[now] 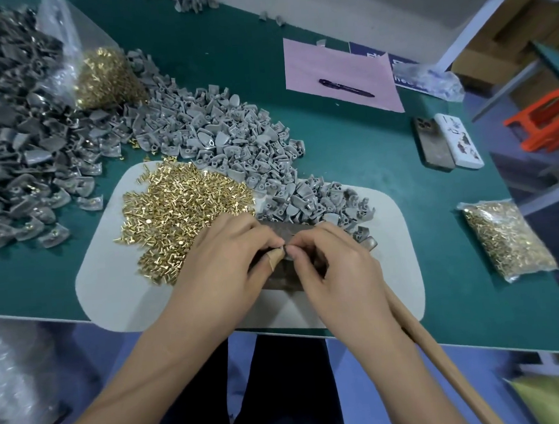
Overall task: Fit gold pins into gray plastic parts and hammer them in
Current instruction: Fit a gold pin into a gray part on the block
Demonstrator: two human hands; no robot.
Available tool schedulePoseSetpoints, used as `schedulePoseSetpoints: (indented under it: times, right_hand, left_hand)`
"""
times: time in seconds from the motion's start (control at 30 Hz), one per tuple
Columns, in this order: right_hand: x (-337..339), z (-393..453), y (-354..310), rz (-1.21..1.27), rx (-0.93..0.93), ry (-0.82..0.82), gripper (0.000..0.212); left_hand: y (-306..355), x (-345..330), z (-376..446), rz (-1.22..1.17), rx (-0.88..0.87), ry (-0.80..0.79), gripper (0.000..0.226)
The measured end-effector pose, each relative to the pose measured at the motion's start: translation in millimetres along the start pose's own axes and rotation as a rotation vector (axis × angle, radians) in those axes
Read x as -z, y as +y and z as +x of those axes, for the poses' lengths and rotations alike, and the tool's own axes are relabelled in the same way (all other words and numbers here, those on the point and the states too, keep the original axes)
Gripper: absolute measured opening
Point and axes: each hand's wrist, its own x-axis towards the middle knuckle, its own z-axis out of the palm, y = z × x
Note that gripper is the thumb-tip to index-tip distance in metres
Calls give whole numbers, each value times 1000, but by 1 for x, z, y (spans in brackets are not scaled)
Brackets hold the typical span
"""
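My left hand and my right hand meet fingertip to fingertip over a dark metal block on the grey mat. Between the fingertips both hands pinch a small gray plastic part, mostly hidden; whether a pin is in it I cannot tell. My left thumb wears tan tape. Under my right palm runs the wooden handle of a hammer; its head is hidden. A heap of loose gold pins lies on the mat to the left, and gray plastic parts are piled behind.
Darker gray parts with pins cover the left of the green table. A bag of gold pins lies right, another bag of pins at the back. Two phones, pink paper with a pen sit farther back.
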Motion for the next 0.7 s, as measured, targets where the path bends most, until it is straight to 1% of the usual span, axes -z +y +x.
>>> schedulePoseSetpoints:
  times: [0.07, 0.27, 0.33, 0.43, 0.5, 0.57, 0.63, 0.67, 0.7]
  right_hand:
    - [1, -1, -2, -21, -2, -1, 6]
    - [11, 8, -17, -330, 129, -24, 6]
    - [13, 11, -23, -406, 170, -59, 17]
    - [16, 16, -29, -464, 214, -143, 35]
    - [17, 20, -30, -459, 239, -200, 38]
    - [18, 22, -30, -453, 242, -266, 31]
    - [20, 23, -26, -416, 219, -319, 12]
    - [21, 22, -22, -362, 201, -314, 2]
    - [21, 22, -20, -302, 169, -293, 10]
  left_hand:
    - [0, 0, 0, 5, 0, 7, 17]
    - [2, 3, 1, 23, -7, 3, 10]
    - [3, 4, 1, 30, -7, 9, 8]
    - [4, 5, 1, 43, 1, 6, 13]
    - [4, 5, 1, 43, -3, 5, 16]
    - [3, 6, 2, 31, -16, 5, 14]
    - [2, 6, 2, 21, -28, 17, 11]
    - [1, 6, 2, 15, -29, 24, 10]
    - [1, 5, 2, 5, -27, 32, 10]
